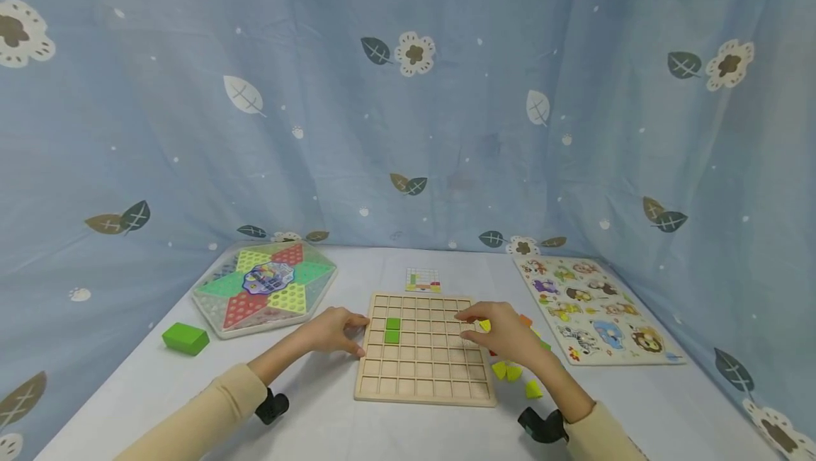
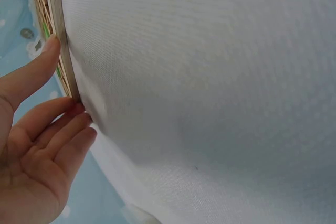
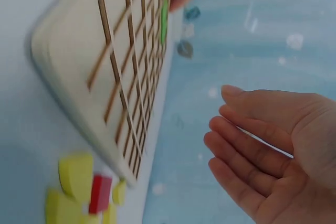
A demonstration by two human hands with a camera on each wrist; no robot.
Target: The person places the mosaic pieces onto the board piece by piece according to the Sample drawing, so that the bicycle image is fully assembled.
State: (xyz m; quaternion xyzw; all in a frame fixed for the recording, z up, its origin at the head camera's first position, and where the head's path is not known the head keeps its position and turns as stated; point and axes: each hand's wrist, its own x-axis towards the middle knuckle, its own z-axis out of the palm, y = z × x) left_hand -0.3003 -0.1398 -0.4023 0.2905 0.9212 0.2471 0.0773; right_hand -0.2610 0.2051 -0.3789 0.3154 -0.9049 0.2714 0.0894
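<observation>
A square wooden grid board (image 1: 423,369) lies on the table, with two green square pieces (image 1: 392,331) in neighbouring cells near its upper left. My left hand (image 1: 333,330) is at the board's left side; in the left wrist view, the thumb and fingertips (image 2: 52,43) touch the board's edge. Above the board's right side hovers my right hand (image 1: 506,332), its fingers loosely bent and nothing between them. Below that hand, partly hidden by it, lie yellow pieces (image 1: 513,372) and a few orange, green and red ones. The right wrist view shows a red piece (image 3: 100,193) among yellow ones.
Behind the board lies a small card with a coloured grid pattern (image 1: 423,280). At the left are a hexagonal star-patterned game board (image 1: 306,271) and a green block (image 1: 185,338). An animal puzzle board (image 1: 599,312) lies at the right. A blue curtain (image 1: 408,128) hangs behind the table.
</observation>
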